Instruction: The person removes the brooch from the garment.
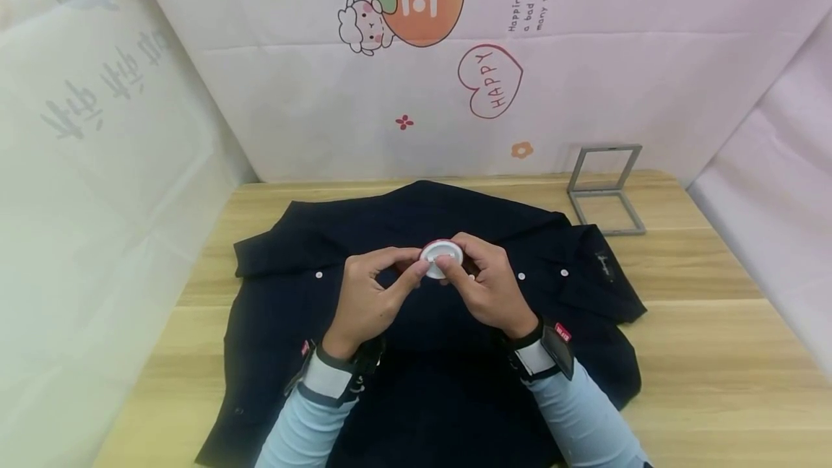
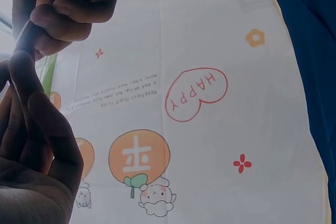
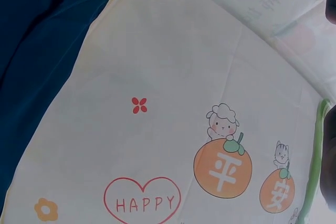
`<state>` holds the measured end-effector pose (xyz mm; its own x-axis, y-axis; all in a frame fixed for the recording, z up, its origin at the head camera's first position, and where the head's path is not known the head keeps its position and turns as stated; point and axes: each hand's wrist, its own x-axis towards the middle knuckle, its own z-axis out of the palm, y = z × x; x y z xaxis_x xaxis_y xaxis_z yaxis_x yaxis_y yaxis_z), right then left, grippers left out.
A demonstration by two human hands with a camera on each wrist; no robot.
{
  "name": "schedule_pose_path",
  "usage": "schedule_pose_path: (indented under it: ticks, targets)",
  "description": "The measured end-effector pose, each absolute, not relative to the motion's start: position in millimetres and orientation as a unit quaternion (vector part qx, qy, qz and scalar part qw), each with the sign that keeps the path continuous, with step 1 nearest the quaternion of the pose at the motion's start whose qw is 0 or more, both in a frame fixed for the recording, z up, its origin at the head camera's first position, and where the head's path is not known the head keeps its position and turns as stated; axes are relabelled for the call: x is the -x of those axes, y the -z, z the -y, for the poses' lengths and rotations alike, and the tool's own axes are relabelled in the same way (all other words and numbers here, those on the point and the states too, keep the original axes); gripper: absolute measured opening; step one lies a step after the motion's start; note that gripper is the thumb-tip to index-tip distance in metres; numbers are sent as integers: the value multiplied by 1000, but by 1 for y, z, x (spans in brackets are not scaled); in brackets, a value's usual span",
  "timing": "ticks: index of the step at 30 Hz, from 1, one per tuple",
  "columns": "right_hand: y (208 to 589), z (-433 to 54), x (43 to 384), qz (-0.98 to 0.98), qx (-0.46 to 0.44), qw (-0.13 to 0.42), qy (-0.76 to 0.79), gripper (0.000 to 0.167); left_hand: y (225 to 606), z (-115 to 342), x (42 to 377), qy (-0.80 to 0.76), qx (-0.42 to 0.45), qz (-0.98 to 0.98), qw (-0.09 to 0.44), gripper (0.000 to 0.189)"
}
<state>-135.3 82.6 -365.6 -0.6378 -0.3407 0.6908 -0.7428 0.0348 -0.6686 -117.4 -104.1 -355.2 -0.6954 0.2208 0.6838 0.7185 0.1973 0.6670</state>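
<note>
Round white-backed badge (image 1: 443, 249) with thin red edge: held back side up, over the middle of a dark navy cloth shirt with small white buttons (image 1: 422, 323), apparently clear of the cloth.

Left hand (image 1: 370, 295), at 8 o'clock of badge: thumb and forefinger pinching rim near 9 o'clock, remaining fingers partly hidden. Right hand (image 1: 489, 284), at 4 o'clock: thumb tip on the white back, fingers behind, gripping the 3 o'clock side. Right wrist view: only dark slivers at the 3 o'clock edge, grip impossible to tell from there.

Handling (judged): probably light and stiff, smooth-faced, so apt to twist or slip between fingertips. Best held by opposite rims, 9 and 3 o'clock, keeping skin off any pin point. Possible fastening on back: mostly under the right thumb; cannot tell whether latched.

Also noted: grey open hinged rectangular frame (image 1: 594, 191) on pale wood-grain tabletop (image 1: 708, 309), toward 2 o'clock of shirt; touching sleeve or just beside, cannot tell.
</note>
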Motion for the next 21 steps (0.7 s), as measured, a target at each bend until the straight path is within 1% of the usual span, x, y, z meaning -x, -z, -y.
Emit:
schedule_pose_path:
  ticks: [2,8,14,21]
  targets:
    - [366,-83,135,700,-387,175,-574,22,355,104,118,549,318,739,227,13]
    - [365,-83,134,707,-379,173,-571,30,356,104,118,548,319,740,225,14]
    - [366,-82,134,711,-374,176,-569,26,355,103,117,550,318,740,223,12]
    - [366,-82,134,716,-368,177,-566,33,354,103,117,550,320,739,224,11]
